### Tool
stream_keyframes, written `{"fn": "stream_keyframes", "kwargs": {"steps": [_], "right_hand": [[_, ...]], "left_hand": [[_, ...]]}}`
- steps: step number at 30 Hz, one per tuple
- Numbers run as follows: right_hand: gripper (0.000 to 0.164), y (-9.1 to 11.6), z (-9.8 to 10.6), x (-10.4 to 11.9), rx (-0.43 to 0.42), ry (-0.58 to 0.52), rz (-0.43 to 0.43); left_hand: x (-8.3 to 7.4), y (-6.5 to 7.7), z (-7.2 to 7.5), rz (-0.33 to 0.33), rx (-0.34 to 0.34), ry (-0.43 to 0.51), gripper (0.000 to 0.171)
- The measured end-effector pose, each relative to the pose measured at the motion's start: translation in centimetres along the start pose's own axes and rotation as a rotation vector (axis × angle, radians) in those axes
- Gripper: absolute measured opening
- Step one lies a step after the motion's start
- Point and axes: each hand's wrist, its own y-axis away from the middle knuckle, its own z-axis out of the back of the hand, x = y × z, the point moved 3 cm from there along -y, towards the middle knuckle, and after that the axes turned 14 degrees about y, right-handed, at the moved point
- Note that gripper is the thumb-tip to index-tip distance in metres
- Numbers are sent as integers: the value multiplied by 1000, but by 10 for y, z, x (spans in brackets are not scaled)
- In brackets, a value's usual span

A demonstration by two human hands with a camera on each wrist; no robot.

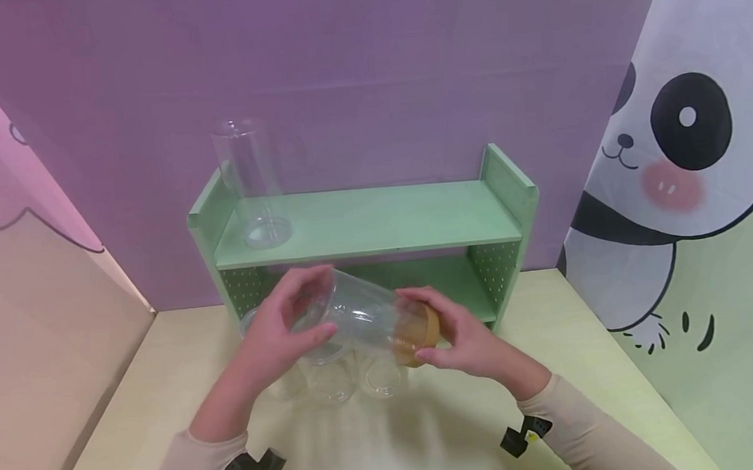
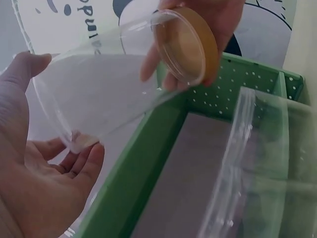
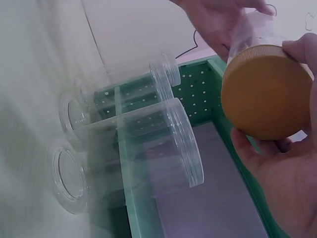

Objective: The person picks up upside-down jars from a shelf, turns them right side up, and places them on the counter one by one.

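Observation:
A clear plastic jar (image 1: 365, 312) with an orange-yellow screw lid (image 3: 270, 96) is held tilted in the air, in front of the green shelf. My left hand (image 1: 281, 333) grips its bottom end, thumb on one side and fingers on the other. My right hand (image 1: 465, 338) holds the lid end, its fingers and thumb round the lid's rim. In the left wrist view the lid sits on the jar's mouth and the jar looks empty. Below the hands several clear jars without lids stand upright on the table, one of them a clear jar (image 3: 148, 153) near my right hand.
A green two-level shelf (image 1: 375, 220) stands at the back of the table (image 1: 559, 411). On its top level, at the left, stands a tall clear jar (image 1: 254, 178). A purple wall panel (image 1: 366, 83) rises behind; panels with cartoon animals flank both sides.

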Motion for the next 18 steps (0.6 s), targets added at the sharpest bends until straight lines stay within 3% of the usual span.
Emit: {"fn": "stream_keyframes", "kwargs": {"steps": [8, 12, 18], "right_hand": [[73, -1, 6, 1, -74, -126, -17], [71, 0, 10, 0, -119, -131, -21], [73, 0, 16, 1, -169, -112, 39]], "left_hand": [[10, 7, 7, -53, 38, 14, 69], [15, 10, 9, -19, 31, -27, 72], [21, 13, 8, 14, 39, -88, 76]]}}
